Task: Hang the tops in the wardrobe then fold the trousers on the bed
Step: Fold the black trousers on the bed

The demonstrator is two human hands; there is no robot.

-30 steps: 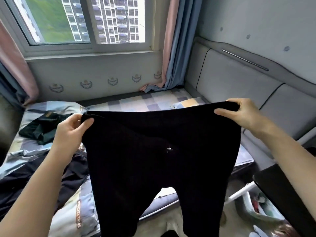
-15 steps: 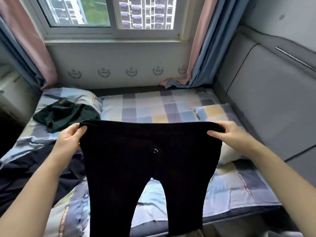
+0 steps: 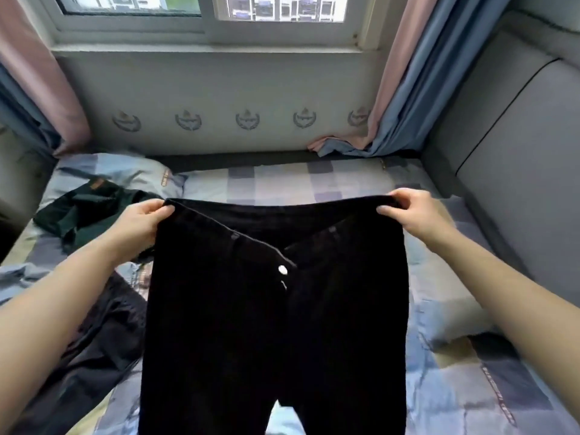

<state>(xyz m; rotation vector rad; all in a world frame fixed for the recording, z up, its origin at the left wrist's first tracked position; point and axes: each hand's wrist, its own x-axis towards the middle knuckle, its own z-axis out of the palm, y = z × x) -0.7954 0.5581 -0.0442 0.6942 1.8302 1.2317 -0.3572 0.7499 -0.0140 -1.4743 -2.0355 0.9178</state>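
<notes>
I hold a pair of black trousers (image 3: 238, 324) spread wide over the bed (image 3: 314, 183). My left hand (image 3: 138, 224) pinches the left end of the waistband and my right hand (image 3: 414, 215) pinches the right end. The waist is unfastened, with a white button showing at the fly. Both legs hang down toward the bottom of the view, hiding the bed beneath. A dark green garment (image 3: 84, 211) lies crumpled at the bed's left, and another dark garment (image 3: 94, 350) lies under my left forearm.
The bed has a checked blue and grey cover. A window wall with pink and blue curtains (image 3: 405, 89) closes the far side. A grey padded headboard (image 3: 508, 171) runs along the right. A pillow (image 3: 122, 174) sits at the far left.
The view has swung left and down to face the bed squarely. The trousers have come lower and forward over the mattress, and the waistband now shows open at the front.
</notes>
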